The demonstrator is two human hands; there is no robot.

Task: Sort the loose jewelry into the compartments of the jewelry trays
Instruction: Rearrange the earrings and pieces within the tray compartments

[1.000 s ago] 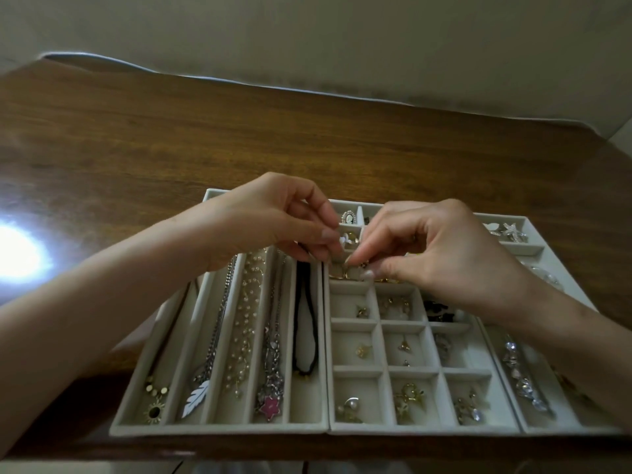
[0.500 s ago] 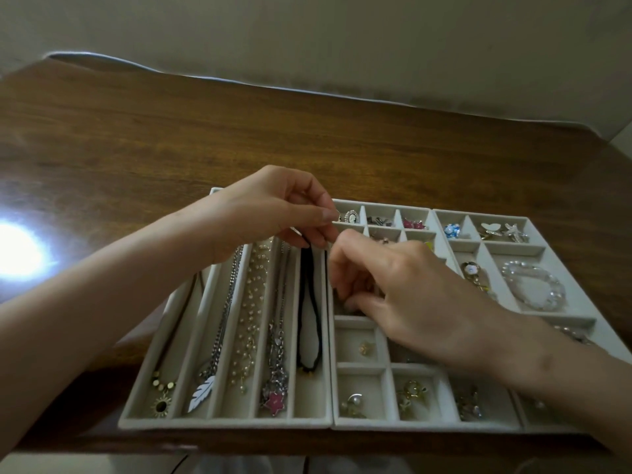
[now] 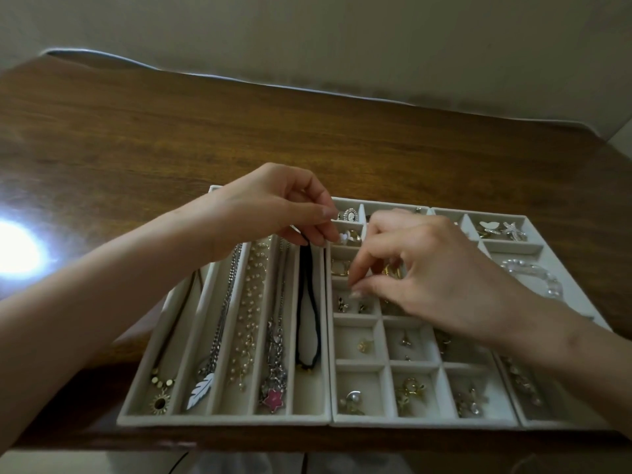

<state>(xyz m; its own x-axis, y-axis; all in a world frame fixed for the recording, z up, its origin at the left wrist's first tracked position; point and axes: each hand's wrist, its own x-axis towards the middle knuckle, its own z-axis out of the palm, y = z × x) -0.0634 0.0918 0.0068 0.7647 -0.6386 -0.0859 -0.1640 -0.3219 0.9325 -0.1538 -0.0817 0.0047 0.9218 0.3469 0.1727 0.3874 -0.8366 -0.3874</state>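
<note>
Three pale jewelry trays lie side by side on the table. The left tray [image 3: 222,420] has long slots holding necklaces. A black cord necklace [image 3: 307,319] lies in its rightmost slot, and my left hand [image 3: 273,213] pinches the cord's far end. The middle tray [image 3: 424,424] has small square cells with rings and earrings. My right hand [image 3: 431,271] hovers over its far-left cells. Its thumb and forefinger tips meet above a cell with small earrings [image 3: 349,304]. Anything pinched between them is too small to make out.
The right tray [image 3: 513,248] holds a clear bead bracelet [image 3: 533,273] and butterfly and starfish pieces [image 3: 502,229]. The trays sit near the front edge of a brown wooden table [image 3: 171,131]. A bright glare [image 3: 17,251] lies at the left.
My right hand went from the far cells toward me, then back a little, and now sits over the left column. My left hand kept its pinch on the black cord.
</note>
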